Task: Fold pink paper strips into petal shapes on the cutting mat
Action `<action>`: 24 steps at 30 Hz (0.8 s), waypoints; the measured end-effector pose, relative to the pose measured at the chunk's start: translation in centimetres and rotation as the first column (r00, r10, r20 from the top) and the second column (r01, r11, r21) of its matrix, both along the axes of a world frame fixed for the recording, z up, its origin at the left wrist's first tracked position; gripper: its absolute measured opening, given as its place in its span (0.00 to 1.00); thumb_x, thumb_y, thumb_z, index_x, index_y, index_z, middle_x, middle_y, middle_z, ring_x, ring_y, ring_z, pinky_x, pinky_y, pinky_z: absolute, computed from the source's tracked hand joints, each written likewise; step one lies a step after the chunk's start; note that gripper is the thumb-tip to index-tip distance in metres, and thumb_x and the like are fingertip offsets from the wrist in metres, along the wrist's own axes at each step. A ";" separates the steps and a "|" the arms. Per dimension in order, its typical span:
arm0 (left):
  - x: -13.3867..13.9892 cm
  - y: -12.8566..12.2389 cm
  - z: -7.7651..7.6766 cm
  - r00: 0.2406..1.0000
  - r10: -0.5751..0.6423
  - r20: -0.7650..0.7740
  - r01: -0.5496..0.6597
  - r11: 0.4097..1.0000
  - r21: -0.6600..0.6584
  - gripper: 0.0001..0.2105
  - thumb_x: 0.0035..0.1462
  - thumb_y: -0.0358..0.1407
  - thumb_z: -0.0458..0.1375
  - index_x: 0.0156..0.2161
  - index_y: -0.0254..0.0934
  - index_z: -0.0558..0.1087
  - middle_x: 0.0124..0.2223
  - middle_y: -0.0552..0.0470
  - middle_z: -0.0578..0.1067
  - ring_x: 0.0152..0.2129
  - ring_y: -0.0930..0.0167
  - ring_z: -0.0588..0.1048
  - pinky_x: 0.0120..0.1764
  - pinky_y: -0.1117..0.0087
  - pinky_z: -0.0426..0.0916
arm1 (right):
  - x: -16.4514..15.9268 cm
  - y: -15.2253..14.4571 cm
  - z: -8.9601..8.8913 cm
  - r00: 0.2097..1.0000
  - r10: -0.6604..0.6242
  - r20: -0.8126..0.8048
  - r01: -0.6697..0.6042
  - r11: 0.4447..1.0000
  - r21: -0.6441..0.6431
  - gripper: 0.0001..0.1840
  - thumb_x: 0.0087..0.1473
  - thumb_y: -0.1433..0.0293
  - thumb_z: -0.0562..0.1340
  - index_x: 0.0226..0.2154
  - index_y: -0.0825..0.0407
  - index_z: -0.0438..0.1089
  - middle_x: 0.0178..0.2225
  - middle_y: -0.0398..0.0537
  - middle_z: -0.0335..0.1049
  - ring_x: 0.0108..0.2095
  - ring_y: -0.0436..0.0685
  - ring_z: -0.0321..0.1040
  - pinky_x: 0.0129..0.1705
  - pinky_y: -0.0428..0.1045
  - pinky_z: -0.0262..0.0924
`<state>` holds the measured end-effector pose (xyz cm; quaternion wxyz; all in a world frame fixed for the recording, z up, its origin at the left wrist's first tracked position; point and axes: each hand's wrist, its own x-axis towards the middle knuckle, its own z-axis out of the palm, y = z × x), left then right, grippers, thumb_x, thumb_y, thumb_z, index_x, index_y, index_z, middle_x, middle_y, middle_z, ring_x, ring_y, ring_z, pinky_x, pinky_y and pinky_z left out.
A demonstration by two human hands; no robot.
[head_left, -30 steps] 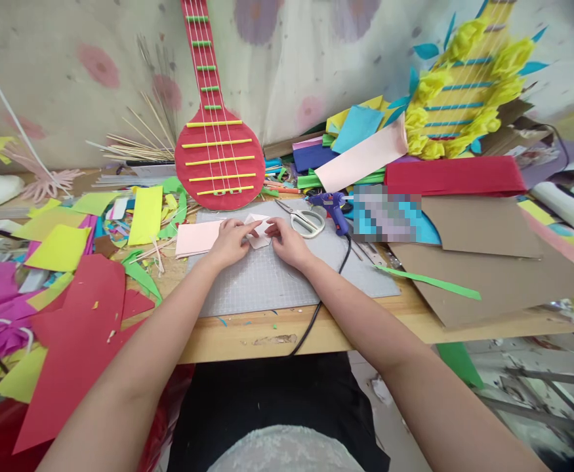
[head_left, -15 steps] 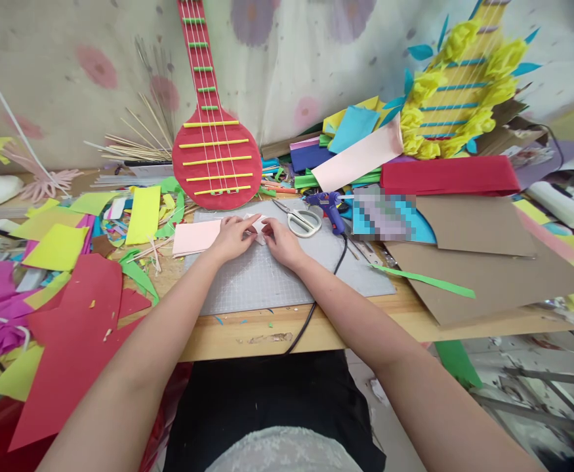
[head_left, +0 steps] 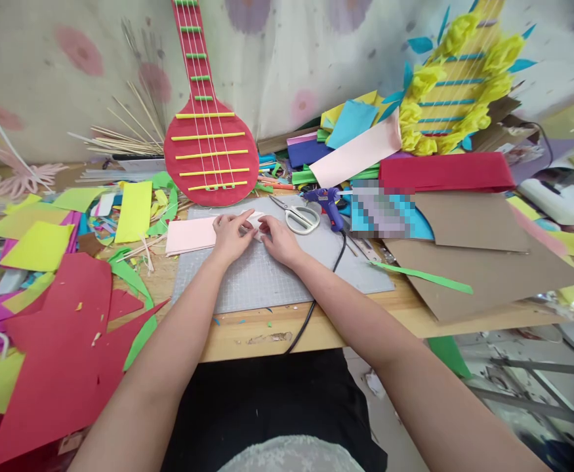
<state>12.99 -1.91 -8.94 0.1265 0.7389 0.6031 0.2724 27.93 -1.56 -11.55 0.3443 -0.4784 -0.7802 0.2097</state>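
Observation:
Between my two hands is a small piece of pale pink paper [head_left: 257, 234], mostly hidden by the fingers. My left hand [head_left: 232, 239] pinches it from the left, and my right hand [head_left: 279, 241] has its thumb and fingers closed on the right side. Both hands rest low over a grey cutting mat [head_left: 252, 285]. Just left of my left hand, a folded strip of pale pink paper [head_left: 189, 236] lies partly on the mat. Scissors with white handles [head_left: 302, 220] lie beyond my right hand, beside a blue hot glue gun [head_left: 329, 204].
A red paper instrument [head_left: 211, 154] leans at the back; a yellow, flower-trimmed one [head_left: 447, 111] stands back right. Red paper [head_left: 60, 341] and coloured scraps cover the left side. Brown cardboard [head_left: 483, 275] lies right. The glue gun's black cord [head_left: 307, 321] crosses the table's front edge.
The view has shifted slightly, so the left side appears farther left. My left fingers have bent in a little around the small paper, while both hands stay in the same place.

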 end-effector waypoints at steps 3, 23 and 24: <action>0.0 0.1 -0.1 0.999 0.049 0.005 -0.049 0.999 -0.018 0.21 0.53 0.36 0.56 0.54 0.43 0.66 0.36 0.54 0.78 0.43 0.64 0.67 0.54 0.59 0.49 | -0.1 0.0 0.0 1.000 -0.006 0.008 0.006 1.000 0.004 0.21 0.44 0.80 0.53 0.44 0.52 0.59 0.38 0.49 0.69 0.40 0.55 0.65 0.46 0.53 0.59; 0.3 0.6 -1.1 0.994 0.038 -0.100 -0.037 0.999 0.010 0.12 0.52 0.36 0.56 0.43 0.43 0.67 0.37 0.52 0.76 0.43 0.62 0.66 0.51 0.57 0.52 | -0.1 0.0 0.0 1.000 -0.004 0.021 0.004 1.000 -0.002 0.21 0.45 0.80 0.53 0.44 0.53 0.60 0.38 0.50 0.68 0.41 0.55 0.65 0.47 0.53 0.58; 0.3 0.6 -1.1 0.991 0.034 -0.128 -0.032 0.999 0.018 0.09 0.52 0.36 0.56 0.40 0.42 0.68 0.37 0.52 0.75 0.43 0.62 0.66 0.51 0.57 0.52 | -0.1 0.1 -0.1 1.000 -0.004 0.020 0.004 1.000 0.003 0.21 0.45 0.80 0.53 0.44 0.53 0.60 0.39 0.50 0.68 0.41 0.54 0.65 0.47 0.53 0.58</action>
